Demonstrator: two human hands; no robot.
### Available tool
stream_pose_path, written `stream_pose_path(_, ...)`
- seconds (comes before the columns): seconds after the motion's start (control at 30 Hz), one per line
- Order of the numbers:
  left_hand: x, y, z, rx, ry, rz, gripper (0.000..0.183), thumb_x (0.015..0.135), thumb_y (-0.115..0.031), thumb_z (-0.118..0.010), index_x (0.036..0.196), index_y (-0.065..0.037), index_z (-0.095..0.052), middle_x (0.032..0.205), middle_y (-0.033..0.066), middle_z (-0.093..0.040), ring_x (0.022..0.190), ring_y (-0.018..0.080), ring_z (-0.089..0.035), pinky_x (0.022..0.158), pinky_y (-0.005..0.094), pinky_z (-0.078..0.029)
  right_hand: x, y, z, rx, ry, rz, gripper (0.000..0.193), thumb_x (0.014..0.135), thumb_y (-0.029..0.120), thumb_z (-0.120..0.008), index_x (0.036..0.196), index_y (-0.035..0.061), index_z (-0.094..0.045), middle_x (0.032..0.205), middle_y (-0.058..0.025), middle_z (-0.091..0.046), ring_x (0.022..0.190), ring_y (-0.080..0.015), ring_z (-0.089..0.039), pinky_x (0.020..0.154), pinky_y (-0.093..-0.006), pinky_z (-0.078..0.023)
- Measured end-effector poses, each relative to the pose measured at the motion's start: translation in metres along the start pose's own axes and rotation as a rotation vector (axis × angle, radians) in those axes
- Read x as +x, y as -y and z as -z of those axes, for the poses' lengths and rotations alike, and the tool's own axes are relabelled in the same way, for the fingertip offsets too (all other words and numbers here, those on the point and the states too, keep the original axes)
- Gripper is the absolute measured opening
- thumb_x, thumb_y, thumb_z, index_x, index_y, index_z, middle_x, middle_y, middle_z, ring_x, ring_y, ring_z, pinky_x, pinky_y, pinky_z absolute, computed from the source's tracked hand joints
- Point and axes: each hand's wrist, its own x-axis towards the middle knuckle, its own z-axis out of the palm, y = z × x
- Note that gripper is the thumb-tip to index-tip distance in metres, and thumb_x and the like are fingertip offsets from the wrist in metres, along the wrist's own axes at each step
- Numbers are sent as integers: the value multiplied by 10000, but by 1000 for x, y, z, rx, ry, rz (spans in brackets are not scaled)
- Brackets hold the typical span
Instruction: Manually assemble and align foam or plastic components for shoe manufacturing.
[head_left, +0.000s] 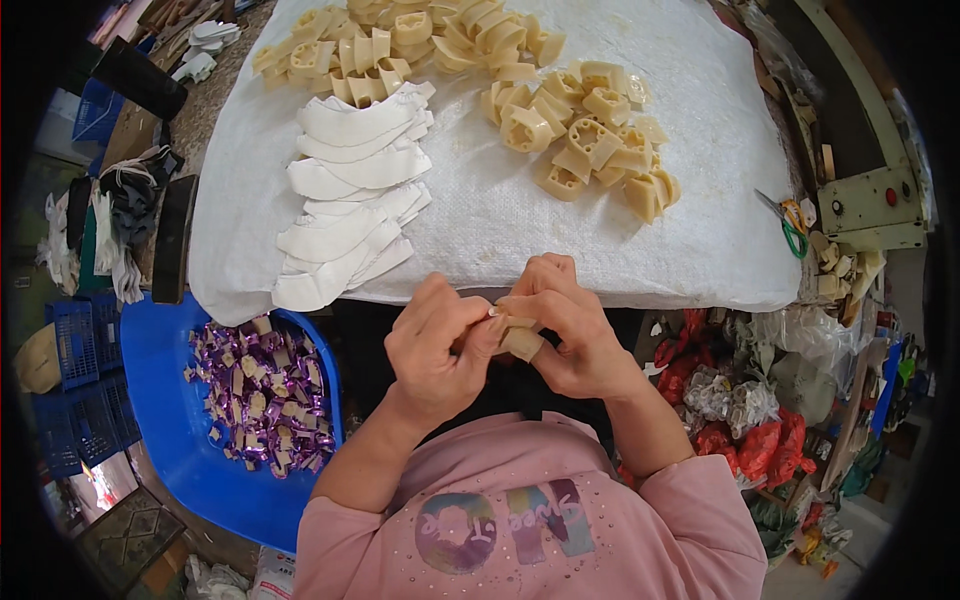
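In front of my chest, just off the table's near edge, a beige curved moulded piece [522,343] is held between my hands. My right hand [572,325] grips it with bent fingers and thumb. My left hand [437,347] is closed in a pinch, thumb and forefinger meeting at the piece's left edge; whether they also pinch something small I cannot make out. Overlapping white curved sheets [345,170] lie in a column on the table at the left. Several similar beige pieces with holes [590,140] are heaped at the right, and more beige pieces [400,45] lie farther back.
White woven cloth [710,200] covers the table. Scissors [785,222] lie at its right edge. Below left stands a blue tub [170,420] holding many purple-and-beige pieces [262,400]. A dark flat phone-like object [175,240] sits left; red plastic bags [775,450] are piled lower right.
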Motion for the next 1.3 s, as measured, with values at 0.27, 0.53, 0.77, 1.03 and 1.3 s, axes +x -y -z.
stream_pose_path(0.27,-4,-3,0,67,-55,-106,131,701,-47,-736,771,-41,-625,651,34,-472,612,201,-450,548,298,-361,-3,-12,-2,-25,-77,141,372,616,-17,-664,966,83,-586,908,-43,-544,804,-224,-482,771,-388,-294)
stream_pose_path(0.53,-4,11,22,163,-144,-109,306,589,119,-677,816,-85,-657,717,33,-481,700,216,-474,609,312,-399,12,21,1,-318,-167,101,291,699,98,-712,960,66,-589,967,-64,-609,787,-244,-519,780,-370,-385)
stream_pose_path(0.77,-9,-8,9,-74,-155,-99,325,629,154,-641,859,-75,-635,874,91,-508,767,229,-519,655,314,-443,-25,8,-25,847,-380,-626,204,916,163,-562,1057,17,-536,983,-70,-605,863,-122,-581,735,-262,-473)
stream_pose_path(1.03,-9,-6,4,48,64,-221,228,619,126,-644,815,25,-587,876,150,-589,754,282,-603,618,338,-507,-32,14,-21,987,-429,-627,240,963,158,-452,1119,-16,-509,1044,-116,-610,831,-140,-604,696,-269,-491)
stream_pose_path(1.3,1,-13,-1,350,160,-314,131,648,46,-642,731,19,-546,818,140,-555,632,237,-513,481,313,-381,-27,19,-15,368,-222,-497,256,936,130,-426,1070,-33,-572,904,-116,-655,729,-128,-599,635,-275,-475)
